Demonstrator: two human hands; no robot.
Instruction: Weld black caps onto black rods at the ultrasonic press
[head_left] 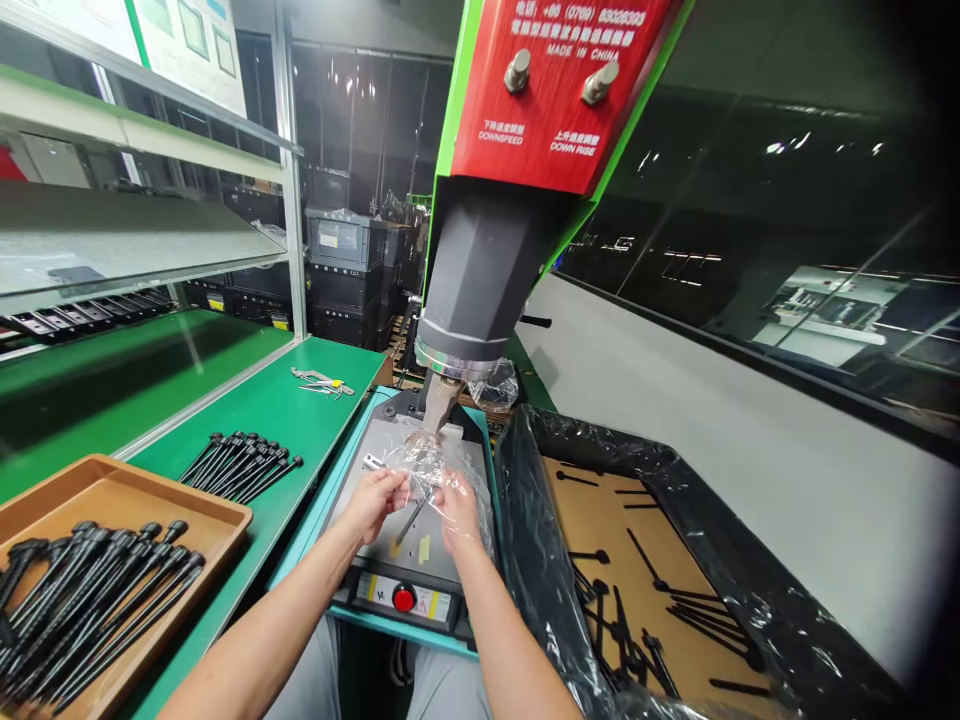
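A sheet or bag of clear plastic film (pixel 426 462) is stretched between my two hands, under the metal horn (pixel 438 405) of the press. My left hand (pixel 376 503) pinches its left side, and my right hand (pixel 457 510) grips the right side with fingers closed. Beneath the film, a dark thin rod (pixel 409 523) slants across the grey base plate (pixel 371 535); its upper end is covered by the film. I cannot tell whether the horn touches the film. A small metal block (pixel 373 462) sits just beyond my left fingers.
To the left, a brown tray (pixel 238 513) holds several black rods with round heads, and a bundle of similar rods (pixel 241 465) lies on the green bench. Pliers (pixel 321 382) rest farther back. A plastic-lined box (pixel 525 520) with scattered rods stands right. A red button (pixel 403 598) faces me.
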